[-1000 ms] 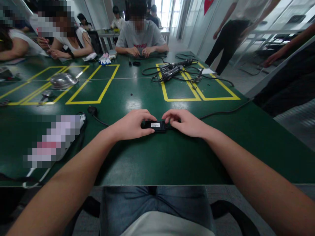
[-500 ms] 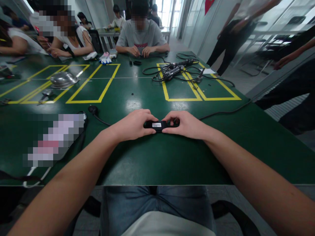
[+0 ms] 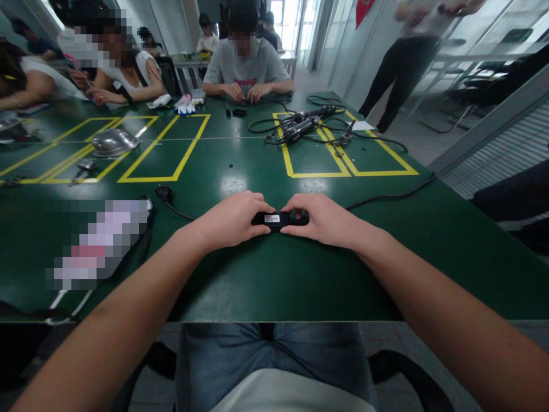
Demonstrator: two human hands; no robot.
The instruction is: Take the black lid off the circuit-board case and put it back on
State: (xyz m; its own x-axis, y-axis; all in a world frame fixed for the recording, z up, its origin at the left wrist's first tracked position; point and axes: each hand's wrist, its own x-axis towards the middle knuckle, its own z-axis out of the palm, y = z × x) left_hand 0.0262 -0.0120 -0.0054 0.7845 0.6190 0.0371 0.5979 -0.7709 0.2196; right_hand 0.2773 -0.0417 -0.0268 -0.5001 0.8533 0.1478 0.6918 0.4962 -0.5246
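A small black device with a white label [image 3: 274,220] lies flat on the green table [image 3: 266,269], straight ahead of me. My left hand [image 3: 234,219] grips its left end with curled fingers. My right hand [image 3: 323,219] pinches its right end between thumb and fingers. Both hands rest on the table top, and most of the device is hidden under them.
A black plug and cable [image 3: 165,194] lie to the left beside a blurred-out pack [image 3: 100,243]. Farther off, inside yellow tape boxes, sit a tangle of cables and tools [image 3: 306,123] and a silver metal piece [image 3: 111,140]. Seated people work at the far edge; one person stands at the right.
My right hand has closed in tighter on the device's right end, covering more of it. The person standing at the right and an arm at the right edge have shifted away.
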